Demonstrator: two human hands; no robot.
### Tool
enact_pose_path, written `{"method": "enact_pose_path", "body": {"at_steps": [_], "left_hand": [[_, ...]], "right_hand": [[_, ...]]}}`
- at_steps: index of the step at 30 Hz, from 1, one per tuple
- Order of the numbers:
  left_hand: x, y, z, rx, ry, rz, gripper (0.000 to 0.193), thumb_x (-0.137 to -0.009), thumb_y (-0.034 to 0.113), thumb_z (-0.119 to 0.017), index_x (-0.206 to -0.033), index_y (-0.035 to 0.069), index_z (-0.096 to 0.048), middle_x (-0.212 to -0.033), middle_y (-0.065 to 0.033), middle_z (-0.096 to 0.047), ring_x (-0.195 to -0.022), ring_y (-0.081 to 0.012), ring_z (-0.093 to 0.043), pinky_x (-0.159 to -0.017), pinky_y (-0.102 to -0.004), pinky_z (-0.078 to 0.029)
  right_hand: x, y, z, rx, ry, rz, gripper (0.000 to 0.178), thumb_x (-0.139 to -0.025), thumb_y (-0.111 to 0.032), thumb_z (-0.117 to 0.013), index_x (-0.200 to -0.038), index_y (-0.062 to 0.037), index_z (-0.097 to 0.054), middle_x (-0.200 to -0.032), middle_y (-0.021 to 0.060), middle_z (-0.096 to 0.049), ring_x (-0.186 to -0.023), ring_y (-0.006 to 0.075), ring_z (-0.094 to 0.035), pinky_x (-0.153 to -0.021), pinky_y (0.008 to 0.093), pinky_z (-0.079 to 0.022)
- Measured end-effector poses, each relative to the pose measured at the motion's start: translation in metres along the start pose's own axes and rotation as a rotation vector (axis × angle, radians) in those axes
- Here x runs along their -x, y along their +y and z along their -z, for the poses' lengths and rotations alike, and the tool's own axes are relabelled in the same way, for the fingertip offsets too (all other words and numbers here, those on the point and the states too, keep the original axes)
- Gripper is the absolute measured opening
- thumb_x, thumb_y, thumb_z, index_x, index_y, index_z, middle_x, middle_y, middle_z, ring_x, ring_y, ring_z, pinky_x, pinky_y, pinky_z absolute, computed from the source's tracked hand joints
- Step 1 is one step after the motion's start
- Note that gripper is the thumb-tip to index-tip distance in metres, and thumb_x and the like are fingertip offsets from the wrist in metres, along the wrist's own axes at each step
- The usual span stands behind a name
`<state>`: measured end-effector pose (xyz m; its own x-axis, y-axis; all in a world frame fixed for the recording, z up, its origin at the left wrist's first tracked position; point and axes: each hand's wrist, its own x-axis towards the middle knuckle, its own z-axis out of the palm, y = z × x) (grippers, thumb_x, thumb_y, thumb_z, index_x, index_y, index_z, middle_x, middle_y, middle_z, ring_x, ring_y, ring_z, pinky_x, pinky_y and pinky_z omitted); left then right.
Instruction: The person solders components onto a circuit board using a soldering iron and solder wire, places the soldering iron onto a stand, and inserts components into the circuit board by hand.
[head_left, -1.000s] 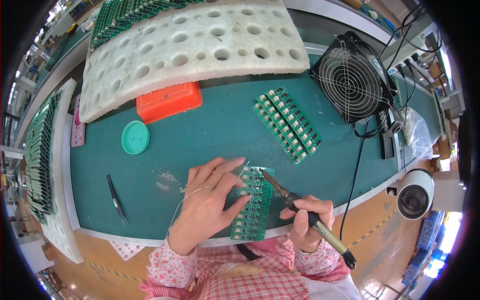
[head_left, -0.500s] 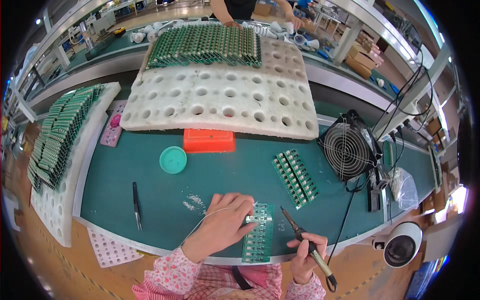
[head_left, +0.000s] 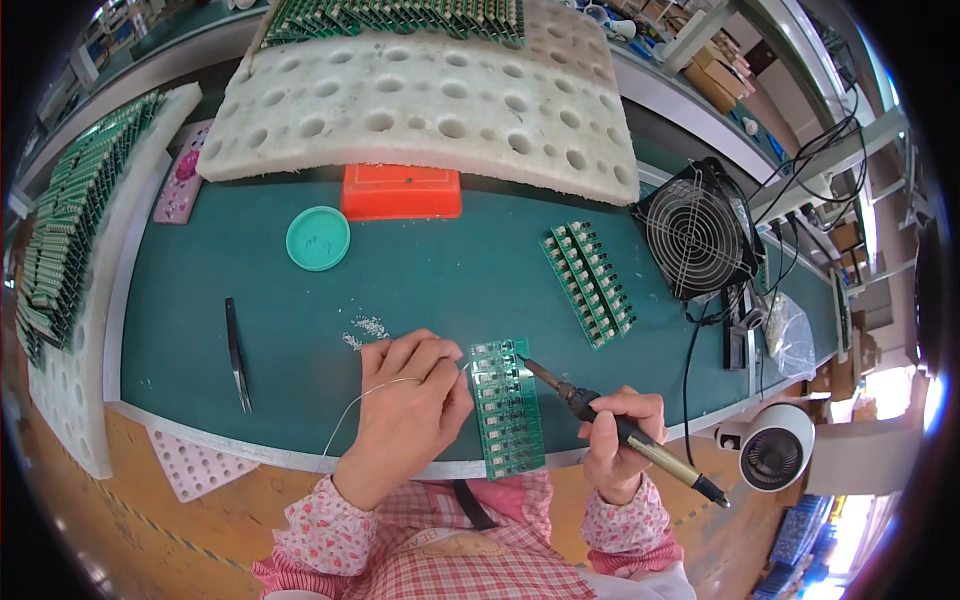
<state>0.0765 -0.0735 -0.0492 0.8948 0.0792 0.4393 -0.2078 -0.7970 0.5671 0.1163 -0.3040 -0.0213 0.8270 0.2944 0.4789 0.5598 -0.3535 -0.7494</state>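
Note:
A green circuit board panel (head_left: 508, 425) with rows of small pale components lies near the bench's front edge. My left hand (head_left: 412, 405) is just left of it, fingers closed on a thin solder wire (head_left: 352, 408). The wire trails toward my sleeve, and its end points at the board's upper left. In my right hand (head_left: 622, 440) is a soldering iron (head_left: 655, 455), gripped like a pen. Its tip is at the panel's upper right corner; whether it touches I cannot tell. Two more board strips (head_left: 588, 285) lie side by side farther right.
Black tweezers (head_left: 236, 355), white crumbs (head_left: 370, 327), a teal lid (head_left: 318, 239) and a red tray (head_left: 402, 192) are on the green bench. White foam blocks (head_left: 400, 100) carry stacked boards behind and at left. A fan (head_left: 692, 232) with cables stands right.
The view has tilted down, so the bench sits higher in the picture. My left hand has come off the board to its left. The iron's tip has moved left onto or over the board's corner.

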Motion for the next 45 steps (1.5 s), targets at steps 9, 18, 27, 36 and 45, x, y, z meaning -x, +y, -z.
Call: {"method": "enact_pose_path", "body": {"at_steps": [9,18,27,36,45], "left_hand": [[0.005,0.002,-0.004,0.066,0.022,-0.011,0.012,-0.069,0.003,-0.07,-0.068,0.004,-0.058,-0.108,-0.0039,-0.067,-0.104,-0.0252,-0.061,-0.087,-0.0435,-0.041],[0.003,0.001,-0.006,0.068,-0.008,0.009,0.01,-0.067,0.002,-0.071,-0.069,0.003,-0.061,-0.11,-0.0042,-0.065,-0.105,-0.0243,-0.061,-0.088,-0.0441,-0.042],[0.002,0.002,-0.006,0.062,-0.006,0.016,0.01,-0.068,0.002,-0.071,-0.07,0.003,-0.062,-0.109,-0.0043,-0.065,-0.105,-0.024,-0.06,-0.087,-0.0437,-0.041],[0.004,0.001,-0.004,0.064,-0.017,0.024,0.009,-0.067,0.002,-0.072,-0.07,0.003,-0.063,-0.109,-0.0042,-0.065,-0.104,-0.0234,-0.06,-0.088,-0.0434,-0.04],[0.005,0.0,-0.004,0.047,0.001,0.02,0.01,-0.067,0.002,-0.072,-0.069,0.004,-0.061,-0.109,-0.0039,-0.065,-0.104,-0.0222,-0.06,-0.087,-0.0439,-0.04]], "right_hand": [[-0.03,-0.011,-0.024,0.117,-0.156,0.286,0.019,-0.074,0.001,-0.074,-0.089,-0.0025,-0.062,-0.06,0.0022,-0.059,-0.043,0.017,-0.052,-0.042,0.0298,-0.04],[-0.035,-0.012,-0.031,0.139,-0.215,0.301,0.019,-0.077,-0.003,-0.075,-0.09,-0.0026,-0.062,-0.062,0.002,-0.06,-0.044,0.0167,-0.054,-0.042,0.0303,-0.042],[-0.038,-0.015,-0.036,0.149,-0.231,0.322,0.022,-0.073,0.002,-0.075,-0.09,-0.0032,-0.061,-0.063,0.0022,-0.06,-0.044,0.0166,-0.053,-0.042,0.0297,-0.042],[-0.034,-0.042,-0.053,0.335,-0.243,0.355,0.023,-0.072,0.0,-0.076,-0.089,-0.0033,-0.061,-0.06,0.0034,-0.057,-0.044,0.0194,-0.054,-0.041,0.0293,-0.043],[-0.024,-0.034,-0.053,0.298,-0.113,0.352,0.02,-0.073,0.003,-0.074,-0.087,-0.0031,-0.06,-0.057,0.0028,-0.054,-0.043,0.0184,-0.052,-0.041,0.0286,-0.041]]}}
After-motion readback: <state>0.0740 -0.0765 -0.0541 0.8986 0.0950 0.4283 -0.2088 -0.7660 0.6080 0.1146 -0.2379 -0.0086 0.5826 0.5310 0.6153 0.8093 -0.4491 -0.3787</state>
